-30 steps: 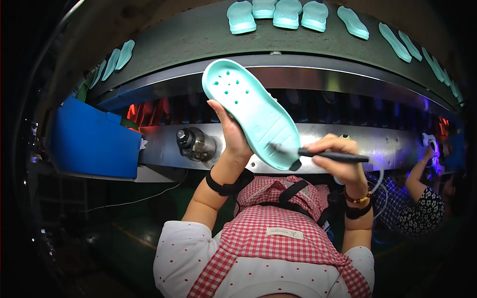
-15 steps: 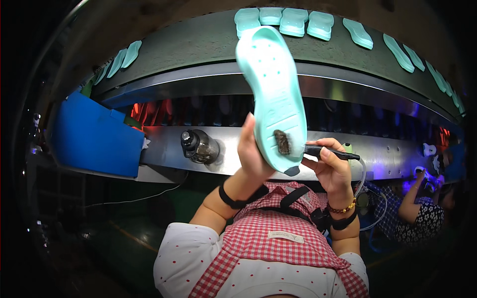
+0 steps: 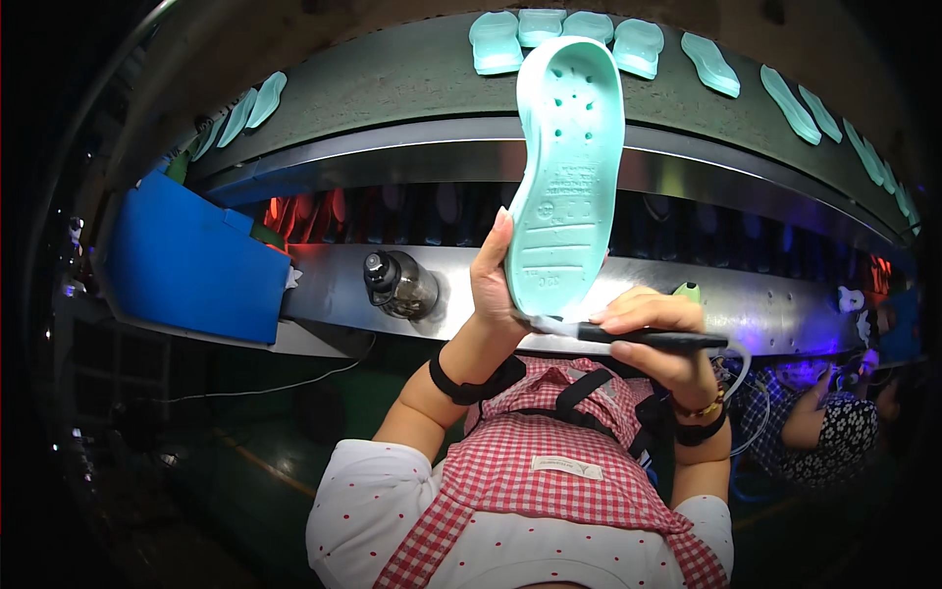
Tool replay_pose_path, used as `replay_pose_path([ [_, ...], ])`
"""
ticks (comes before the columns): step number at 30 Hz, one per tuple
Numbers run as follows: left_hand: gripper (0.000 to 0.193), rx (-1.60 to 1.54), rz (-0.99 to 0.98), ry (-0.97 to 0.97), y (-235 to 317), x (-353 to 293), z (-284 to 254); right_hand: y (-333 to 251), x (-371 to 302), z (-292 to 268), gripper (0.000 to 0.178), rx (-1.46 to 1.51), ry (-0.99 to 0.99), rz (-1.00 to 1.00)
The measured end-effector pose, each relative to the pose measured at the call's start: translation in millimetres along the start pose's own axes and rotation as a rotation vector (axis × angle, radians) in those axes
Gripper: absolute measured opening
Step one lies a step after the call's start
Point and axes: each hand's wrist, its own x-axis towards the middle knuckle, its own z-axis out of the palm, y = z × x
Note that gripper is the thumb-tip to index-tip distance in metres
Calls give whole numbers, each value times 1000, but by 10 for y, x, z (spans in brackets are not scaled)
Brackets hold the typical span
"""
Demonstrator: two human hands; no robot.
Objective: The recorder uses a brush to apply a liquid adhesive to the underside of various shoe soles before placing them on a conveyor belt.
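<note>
My left hand (image 3: 494, 280) is closed around the left side of a mint-green shoe sole (image 3: 569, 206). The sole stands up in front of me, its inner face toward me, its holed end at the top and its grooved end low. Between the fingers of my right hand (image 3: 655, 329) is a black-handled brush (image 3: 672, 340) with a pale hose (image 3: 743, 368) at its back end. The brush points left, its head at the sole's bottom edge beside my left hand. The bristles are blurred, and whether they touch the sole I cannot tell.
Several mint-green soles (image 3: 496, 44) lie on a grey-green conveyor belt (image 3: 392, 98) ahead. Dark footwear under red and blue light fills the level beneath. On the metal ledge (image 3: 461, 265) stands a dark bottle (image 3: 404, 285); a blue housing (image 3: 196, 260) is left. Another person (image 3: 829, 422) sits at right.
The brush has come off the sole's face down to its bottom edge and now points left. My left hand has turned the sole more upright, its top swinging right.
</note>
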Motion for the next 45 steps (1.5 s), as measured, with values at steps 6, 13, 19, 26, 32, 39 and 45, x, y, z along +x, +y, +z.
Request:
replay_pose_path([
  [6,50,82,-25,-54,84,-18,-9,-98,91,-105,18,-204,-47,-75],
  [13,49,78,-52,-37,181,-41,-8,-93,16,-1,18,-230,-103,-115],
  [19,45,51,-286,-63,270,-63,55,-299,28,-139,17,-286,-159,-157],
  [26,46,379,-577,-54,319,-48,-24,-301,33,-279,15,-443,-500,-20],
  [32,48,512,-659,-74,298,-27,50,-191,-26,-355,22,-549,-525,-64],
  [39,49,494,-684,-92,362,-14,29,-477,160,-522,23,-816,-619,-56],
  [45,46,460,-617,-53,379,-24,-26,-468,51,-543,26,-717,-566,56],
])
